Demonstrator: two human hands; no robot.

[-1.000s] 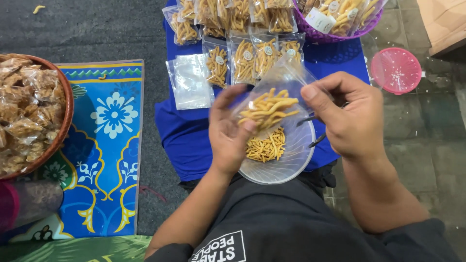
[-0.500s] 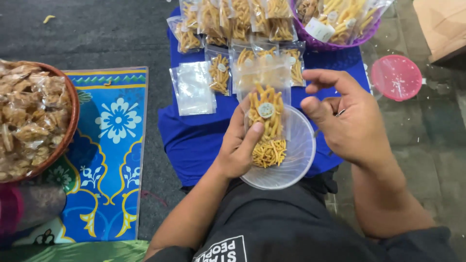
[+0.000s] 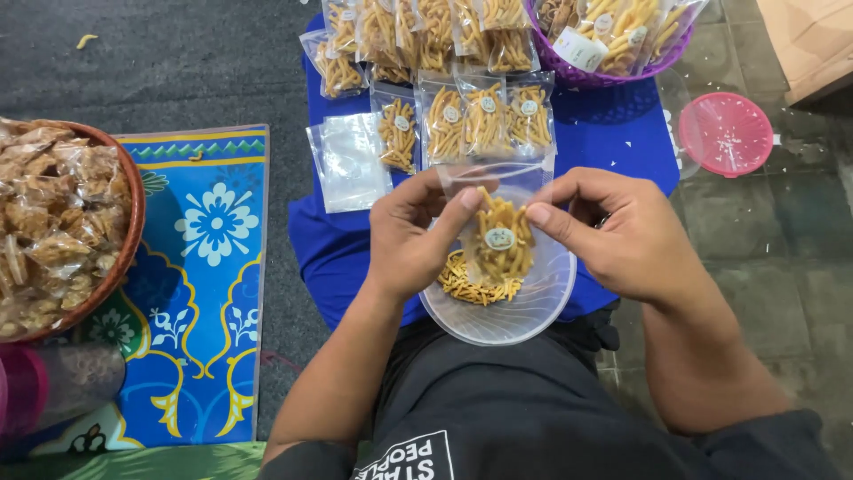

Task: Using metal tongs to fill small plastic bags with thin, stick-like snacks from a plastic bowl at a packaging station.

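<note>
- Held upright over the clear bowl (image 3: 498, 307) now: small snack bag (image 3: 499, 233), pinched at its top corners by left hand (image 3: 410, 238) and right hand (image 3: 622, 236).
- Tilted for filling a second ago; now level, apparently full.
- Beyond, filled bags (image 3: 484, 117) in rows on blue cloth (image 3: 613, 129).
</note>
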